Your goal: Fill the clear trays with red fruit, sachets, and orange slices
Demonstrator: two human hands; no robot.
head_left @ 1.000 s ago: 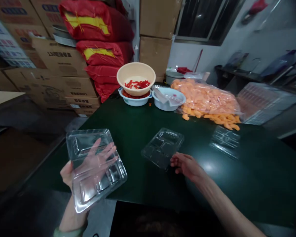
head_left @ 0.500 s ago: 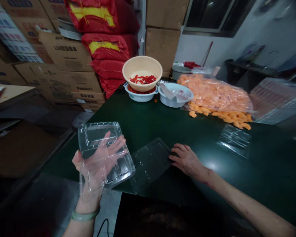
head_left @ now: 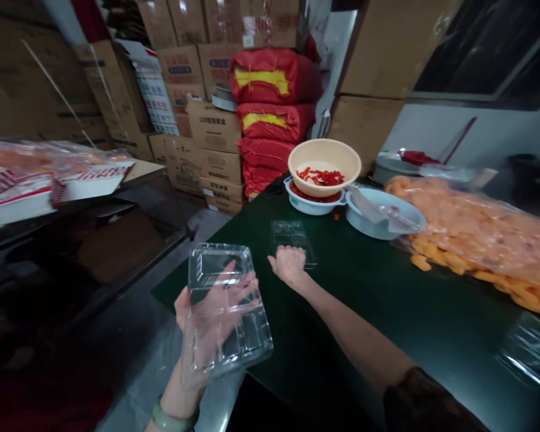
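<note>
So the left hand (head_left: 211, 318) has a clear plastic clamshell tray (head_left: 247, 342) up off the table, fingers spread wide behind the plastic and the thumb out at its edge, so it's a loose open-palm hold, not a tight pinch. There's a jade bangle (head_left: 171, 421) on that wrist. The right hand (head_left: 289, 265) sits palm down, fingers bunched together, on the near edge of a second clear tray (head_left: 292, 235) lying flat on the dark green table (head_left: 387, 336). Can't really tell if it's gripping that tray or just resting there.

Using the cream bowl (head_left: 324, 165) as the landmark: it's full of red pieces (head_left: 320, 176) and sits nested in a white bowl (head_left: 308, 205), with the second tray just in front. Right beside it is a pale blue bowl (head_left: 382, 219), then a big bag of orange pieces (head_left: 477, 231) further along. A third clear tray (head_left: 533, 354) is well off to its right, near the table edge. Behind it are red sacks (head_left: 274, 78) and stacked cardboard boxes (head_left: 213, 129).
</note>
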